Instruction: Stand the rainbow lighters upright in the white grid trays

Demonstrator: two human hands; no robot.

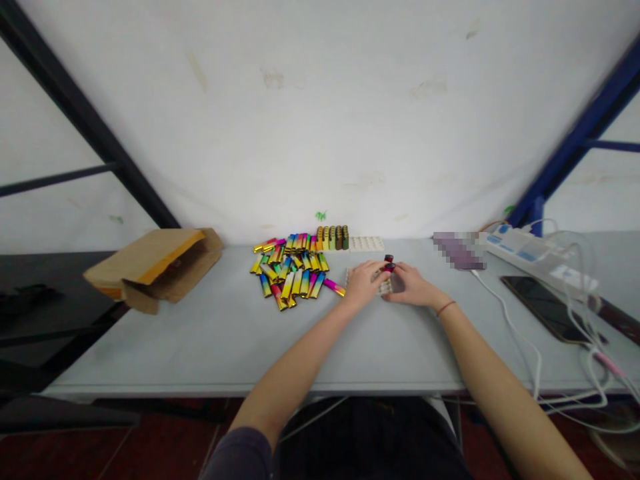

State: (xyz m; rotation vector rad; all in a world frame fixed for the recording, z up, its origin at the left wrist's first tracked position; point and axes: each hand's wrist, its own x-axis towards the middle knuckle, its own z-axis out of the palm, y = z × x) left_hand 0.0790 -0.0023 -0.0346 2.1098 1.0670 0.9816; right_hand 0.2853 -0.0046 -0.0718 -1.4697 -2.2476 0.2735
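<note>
My left hand reaches over a small white tray with holes, its fingers closed at a red tube with a dark end. Another dark-ended piece stands just behind it. My right hand wraps the tray's right end, thumb at the front and fingers beside the tubes. My fingers partly hide the tray and tubes. Left of my hands lies a loose pile of shiny rainbow-coloured tubes; one magenta-and-gold tube rests by my left hand.
Behind my hands, upright gold-to-dark tubes stand in rows beside a white holed tray. An open brown paper bag lies left. At right are a blurred-out purplish object, a dark phone, a power strip and white cables.
</note>
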